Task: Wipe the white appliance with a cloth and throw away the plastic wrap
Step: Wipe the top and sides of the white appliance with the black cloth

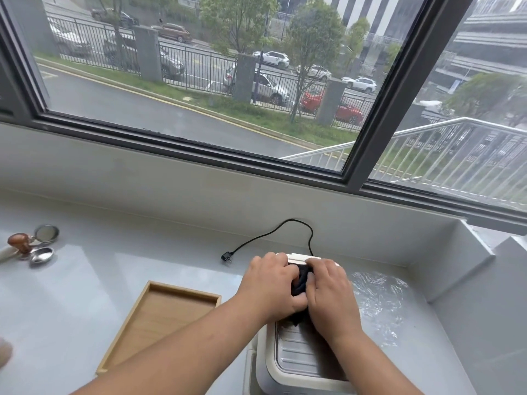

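Note:
The white appliance (296, 357) stands on the grey counter near the bottom centre, with a ribbed metal plate on top. A dark cloth (300, 283) is bunched on its far part, mostly hidden between my hands. My left hand (269, 286) and my right hand (332, 295) both press down on the cloth, fingers curled over it. Crumpled clear plastic wrap (377, 303) lies on the counter just right of the appliance, apart from both hands.
An empty wooden tray (182, 289) lies left of the appliance. A black cord with plug (226, 256) loops behind it toward the wall. A wooden-knobbed tamper and metal pieces (34, 246) sit far left. A raised ledge (456, 260) bounds the counter on the right.

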{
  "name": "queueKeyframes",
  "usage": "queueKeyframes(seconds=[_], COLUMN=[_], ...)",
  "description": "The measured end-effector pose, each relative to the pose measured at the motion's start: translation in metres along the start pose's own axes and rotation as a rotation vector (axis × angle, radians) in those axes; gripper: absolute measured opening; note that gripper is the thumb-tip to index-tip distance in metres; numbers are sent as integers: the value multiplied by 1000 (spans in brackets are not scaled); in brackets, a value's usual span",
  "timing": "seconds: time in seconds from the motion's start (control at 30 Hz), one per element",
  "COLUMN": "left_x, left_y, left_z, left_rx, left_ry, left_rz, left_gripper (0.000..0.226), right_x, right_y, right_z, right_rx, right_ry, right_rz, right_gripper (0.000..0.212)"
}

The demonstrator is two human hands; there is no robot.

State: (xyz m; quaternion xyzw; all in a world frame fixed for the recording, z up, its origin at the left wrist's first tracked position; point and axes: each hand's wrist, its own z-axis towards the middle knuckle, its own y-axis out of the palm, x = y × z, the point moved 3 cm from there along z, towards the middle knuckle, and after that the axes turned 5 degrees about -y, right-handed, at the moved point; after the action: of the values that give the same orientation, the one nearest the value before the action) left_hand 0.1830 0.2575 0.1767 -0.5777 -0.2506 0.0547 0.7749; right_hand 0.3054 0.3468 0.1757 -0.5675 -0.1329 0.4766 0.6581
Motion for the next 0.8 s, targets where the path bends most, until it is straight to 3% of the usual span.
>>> queueKeyframes(seconds=[0.13,0.33,0.57,0.8], left_x=[-1,-6,-28,-33], left_y=[5,7,16,24], left_z=[-9,-17,-26,-28], left_rx=[-19,-101,117,232], left_ry=[-1,141,-126,-256], left_rz=[-18,-44,-402,-511], left_gripper=[48,40,22,21], right_x=[6,16,10,7], right_y=[2,6,5,7], right_z=[-7,-1,-4,-5], right_rx=[22,55,11,-27], right_ry=[40,107,43,24], right_rz=[78,185,28,-76], right_gripper=[37,33,41,47])
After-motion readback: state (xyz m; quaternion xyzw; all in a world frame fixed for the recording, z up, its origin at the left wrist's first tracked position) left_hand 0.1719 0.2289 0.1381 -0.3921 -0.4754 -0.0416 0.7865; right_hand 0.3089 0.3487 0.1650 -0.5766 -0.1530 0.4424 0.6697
